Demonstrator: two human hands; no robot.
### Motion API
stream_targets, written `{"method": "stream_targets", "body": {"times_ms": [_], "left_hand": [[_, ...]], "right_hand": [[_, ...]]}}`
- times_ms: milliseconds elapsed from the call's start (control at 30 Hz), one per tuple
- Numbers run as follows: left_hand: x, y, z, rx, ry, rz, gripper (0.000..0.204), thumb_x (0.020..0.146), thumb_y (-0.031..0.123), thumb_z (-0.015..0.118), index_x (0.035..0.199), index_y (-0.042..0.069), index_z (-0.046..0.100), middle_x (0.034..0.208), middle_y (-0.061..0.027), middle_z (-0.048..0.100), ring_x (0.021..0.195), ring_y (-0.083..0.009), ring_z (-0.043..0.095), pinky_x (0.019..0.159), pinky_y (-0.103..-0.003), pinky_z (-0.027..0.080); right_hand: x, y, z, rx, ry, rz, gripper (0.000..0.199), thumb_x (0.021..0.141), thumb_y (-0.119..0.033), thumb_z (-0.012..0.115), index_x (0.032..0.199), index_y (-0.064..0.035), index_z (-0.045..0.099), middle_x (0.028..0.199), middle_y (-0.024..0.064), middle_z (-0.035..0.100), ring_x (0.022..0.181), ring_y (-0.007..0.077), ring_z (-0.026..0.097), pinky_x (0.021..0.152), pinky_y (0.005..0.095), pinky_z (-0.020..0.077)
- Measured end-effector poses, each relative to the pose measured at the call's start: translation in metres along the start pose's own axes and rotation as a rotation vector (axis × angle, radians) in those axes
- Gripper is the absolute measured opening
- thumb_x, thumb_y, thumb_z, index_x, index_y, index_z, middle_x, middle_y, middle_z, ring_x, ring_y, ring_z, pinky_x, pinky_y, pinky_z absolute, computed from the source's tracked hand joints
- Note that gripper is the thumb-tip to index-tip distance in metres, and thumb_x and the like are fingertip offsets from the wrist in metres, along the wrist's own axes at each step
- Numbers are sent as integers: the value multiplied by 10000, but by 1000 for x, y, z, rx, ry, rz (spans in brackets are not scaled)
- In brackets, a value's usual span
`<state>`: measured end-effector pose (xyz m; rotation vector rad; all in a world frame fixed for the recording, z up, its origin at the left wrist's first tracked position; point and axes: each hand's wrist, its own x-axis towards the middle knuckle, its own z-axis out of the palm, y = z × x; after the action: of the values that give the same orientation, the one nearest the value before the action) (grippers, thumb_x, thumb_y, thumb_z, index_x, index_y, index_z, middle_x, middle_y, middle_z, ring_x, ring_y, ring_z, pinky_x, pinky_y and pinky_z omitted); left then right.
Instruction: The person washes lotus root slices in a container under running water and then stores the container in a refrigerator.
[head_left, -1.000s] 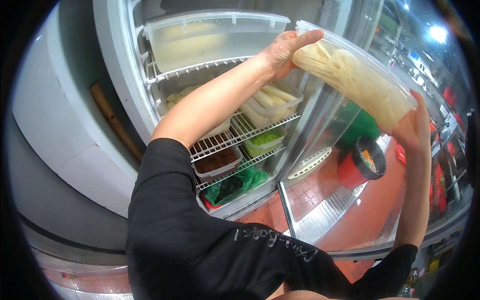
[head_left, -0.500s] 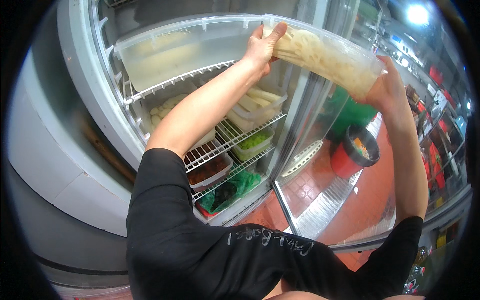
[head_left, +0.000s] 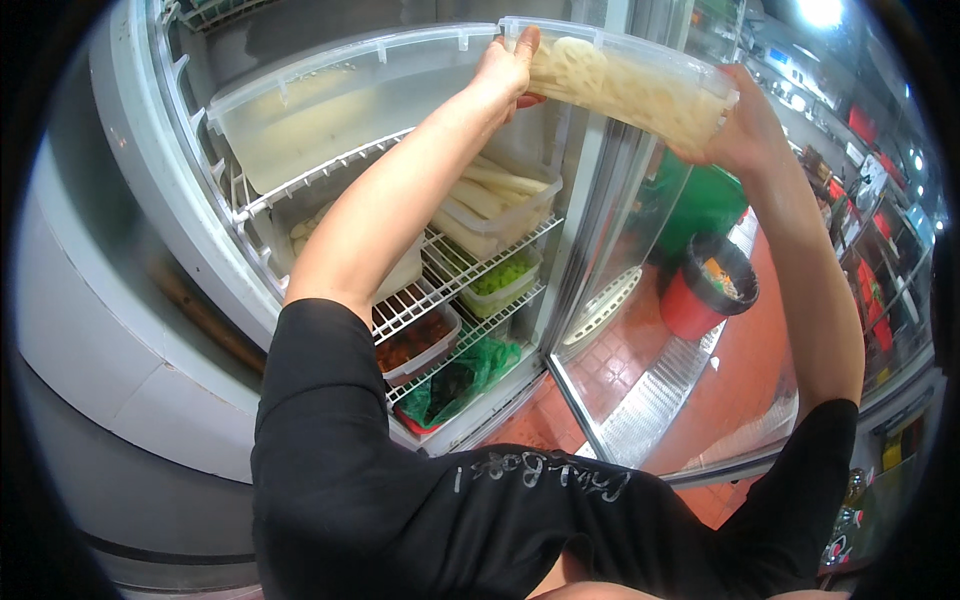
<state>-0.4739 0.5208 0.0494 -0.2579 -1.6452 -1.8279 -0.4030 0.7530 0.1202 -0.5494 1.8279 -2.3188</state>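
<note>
Up high at the fridge opening I hold a clear plastic tub [head_left: 640, 92] of pale sliced lotus root. Its left end is in my left hand [head_left: 507, 72], thumb over the rim. My right hand [head_left: 742, 128] wraps round the right end. Just left of it, on the upper wire shelf, sits a large clear bin [head_left: 330, 105] with pale contents showing through. Lower down, a tub of long white vegetable pieces [head_left: 505, 200] stands partly behind my left forearm.
Below are a tub of green cut vegetables [head_left: 505, 285], a tub of dark reddish food [head_left: 415, 340] and a green plastic bag [head_left: 465, 380]. The open glass door [head_left: 640, 370] stands at right. A red bin with a black rim [head_left: 705, 290] is seen beyond it.
The lotus root tub and both hands have shifted left and slightly up in view, toward the large bin. My grip on both ends stays the same.
</note>
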Motion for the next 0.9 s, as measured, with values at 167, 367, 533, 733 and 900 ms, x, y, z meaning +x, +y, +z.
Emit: {"method": "stream_targets", "body": {"times_ms": [167,367,533,733,900], "left_hand": [[10,5,3,93,-20,-112,593,895,458,395,1275,16,283,977,-170,572,564,-233,613,394,-301,467],[11,-32,0,117,170,232,386,893,168,378,1234,-9,341,1060,-159,554,815,-241,614,635,-338,515],[-68,-30,50,213,-11,409,601,788,95,547,1326,12,291,1344,-226,282,1180,-320,415,955,-356,380],[-123,-17,15,125,-181,521,576,768,70,577,1294,97,346,1367,-151,175,1184,-259,391,895,-359,407],[-148,-33,-18,95,-184,482,545,749,53,571,1254,100,372,1330,-144,196,1075,-233,445,851,-365,428]], "right_hand": [[13,0,-2,-89,-65,-29,389,797,-365,459,1086,-104,463,1102,91,482,979,292,486,700,511,392],[31,3,16,-62,13,5,416,787,-378,488,1109,-115,467,1132,86,488,1036,301,474,790,547,362],[58,12,17,-77,123,-15,392,770,-354,522,1073,-110,476,1112,106,512,1018,339,490,819,569,313],[94,37,46,-43,72,11,415,781,-370,493,1094,-99,464,1122,115,517,1023,336,494,843,575,290],[130,52,66,-10,46,26,488,795,-432,463,1150,-98,445,1175,113,478,1075,323,450,833,565,333]]}}
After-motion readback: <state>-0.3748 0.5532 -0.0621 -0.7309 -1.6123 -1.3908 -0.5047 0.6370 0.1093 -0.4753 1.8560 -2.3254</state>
